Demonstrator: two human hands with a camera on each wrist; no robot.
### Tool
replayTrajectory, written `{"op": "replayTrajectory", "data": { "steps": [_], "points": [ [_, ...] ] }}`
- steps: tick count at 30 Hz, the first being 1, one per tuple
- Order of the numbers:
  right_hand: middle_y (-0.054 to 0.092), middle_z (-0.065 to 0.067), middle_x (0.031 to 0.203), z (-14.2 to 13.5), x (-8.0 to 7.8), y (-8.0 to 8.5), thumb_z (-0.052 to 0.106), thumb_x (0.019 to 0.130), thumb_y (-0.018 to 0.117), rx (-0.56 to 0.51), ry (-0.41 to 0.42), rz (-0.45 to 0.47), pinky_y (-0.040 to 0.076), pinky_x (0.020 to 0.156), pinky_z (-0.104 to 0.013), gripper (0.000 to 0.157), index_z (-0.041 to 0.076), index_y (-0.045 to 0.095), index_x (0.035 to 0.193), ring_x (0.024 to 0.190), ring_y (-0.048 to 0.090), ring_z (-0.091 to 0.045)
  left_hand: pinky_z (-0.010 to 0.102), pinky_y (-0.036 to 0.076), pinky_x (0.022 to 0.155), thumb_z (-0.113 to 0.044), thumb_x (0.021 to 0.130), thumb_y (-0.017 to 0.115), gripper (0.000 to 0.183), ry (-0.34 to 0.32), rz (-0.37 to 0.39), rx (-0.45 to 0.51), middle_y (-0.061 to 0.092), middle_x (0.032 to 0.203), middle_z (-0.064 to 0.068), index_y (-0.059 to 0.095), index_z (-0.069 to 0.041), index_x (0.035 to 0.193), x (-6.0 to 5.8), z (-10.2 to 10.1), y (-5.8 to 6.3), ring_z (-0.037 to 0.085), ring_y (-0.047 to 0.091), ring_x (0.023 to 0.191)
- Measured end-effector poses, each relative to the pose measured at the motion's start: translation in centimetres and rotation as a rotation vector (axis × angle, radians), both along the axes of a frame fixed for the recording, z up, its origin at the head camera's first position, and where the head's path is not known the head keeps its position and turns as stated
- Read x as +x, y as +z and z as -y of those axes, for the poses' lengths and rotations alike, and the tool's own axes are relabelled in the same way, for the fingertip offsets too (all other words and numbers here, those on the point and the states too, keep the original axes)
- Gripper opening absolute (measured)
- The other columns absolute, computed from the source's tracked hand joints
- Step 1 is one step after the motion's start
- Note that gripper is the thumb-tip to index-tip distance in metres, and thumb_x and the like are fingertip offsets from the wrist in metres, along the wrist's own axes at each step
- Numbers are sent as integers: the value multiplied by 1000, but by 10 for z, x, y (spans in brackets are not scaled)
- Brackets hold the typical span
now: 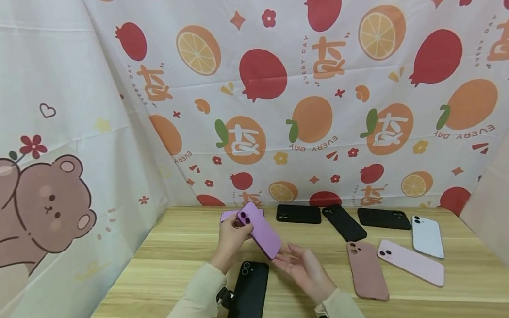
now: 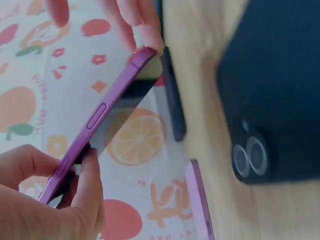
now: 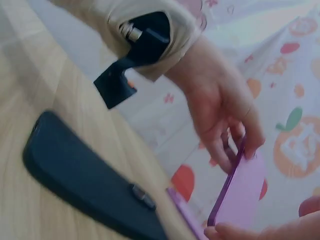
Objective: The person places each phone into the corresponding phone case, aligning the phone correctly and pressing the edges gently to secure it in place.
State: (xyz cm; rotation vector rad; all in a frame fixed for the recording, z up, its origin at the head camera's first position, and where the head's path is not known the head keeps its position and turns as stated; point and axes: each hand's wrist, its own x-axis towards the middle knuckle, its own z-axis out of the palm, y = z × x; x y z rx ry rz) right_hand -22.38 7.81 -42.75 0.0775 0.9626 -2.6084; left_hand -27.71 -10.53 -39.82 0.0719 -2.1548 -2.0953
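My left hand point(image 1: 230, 240) grips a purple phone point(image 1: 264, 233) by its camera end, thumb on one face and fingers round the other. The phone is raised and tilted, back toward the head camera. In the left wrist view its glossy front mirrors the patterned cloth. Fairly straight fingers of my right hand point(image 1: 308, 273) touch the phone's far end, the thumb apart from it. Another purple phone point(image 1: 226, 216) lies on the table behind the left hand, partly hidden by it. A black phone point(image 1: 248, 295) lies close below, between the forearms, camera side up.
Along the back of the wooden table point(image 1: 178, 256) lie several black phones point(image 1: 298, 213). To the right are a white phone point(image 1: 427, 236), a pale pink phone point(image 1: 412, 263) and a dusty pink phone point(image 1: 367, 271). A fruit-print cloth point(image 1: 277, 146) hangs behind the table.
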Motion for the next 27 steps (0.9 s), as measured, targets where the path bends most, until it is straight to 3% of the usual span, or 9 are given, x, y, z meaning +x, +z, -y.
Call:
{"op": "replayTrajectory", "data": {
  "steps": [7,11,14,18,22,27],
  "points": [
    [14,-41,142,0,14,18,10,104,34,82,-66,-46,21,112,-51,55,-15,5,144,133,24,-49,42,57,72,9,87,54,59,-98,44,113,58,116,29,37,-2,142,11,-7,6,26,65,89],
    [13,-40,145,-2,22,25,13,104,33,106,-51,-77,20,112,-51,57,-15,5,144,136,21,-50,42,57,69,8,86,54,58,-88,23,121,59,115,30,37,-1,141,17,-13,8,24,65,85],
    [18,-40,144,-4,28,28,13,104,33,153,-40,-102,23,112,-51,55,-15,10,145,134,27,-48,40,57,67,8,88,55,53,-53,4,116,61,113,29,43,2,139,21,-16,10,21,65,80],
    [41,-34,132,-10,31,29,15,103,42,390,-77,-141,40,103,-45,50,-13,27,141,117,51,-36,34,57,64,4,90,57,39,-1,-14,121,65,107,26,52,10,128,28,-18,16,17,66,75],
    [56,-20,121,-20,25,29,23,100,51,650,-125,-166,49,91,-41,48,-9,41,134,102,58,-24,29,56,62,0,91,58,31,-24,-2,133,69,97,19,56,15,118,39,-25,23,12,64,70],
    [60,-17,121,-31,21,31,22,100,52,720,-84,-241,51,86,-35,45,-9,49,132,102,61,-21,25,52,62,-6,92,58,36,-123,21,170,70,90,10,54,16,120,56,-39,28,9,61,70]
  ]
}}
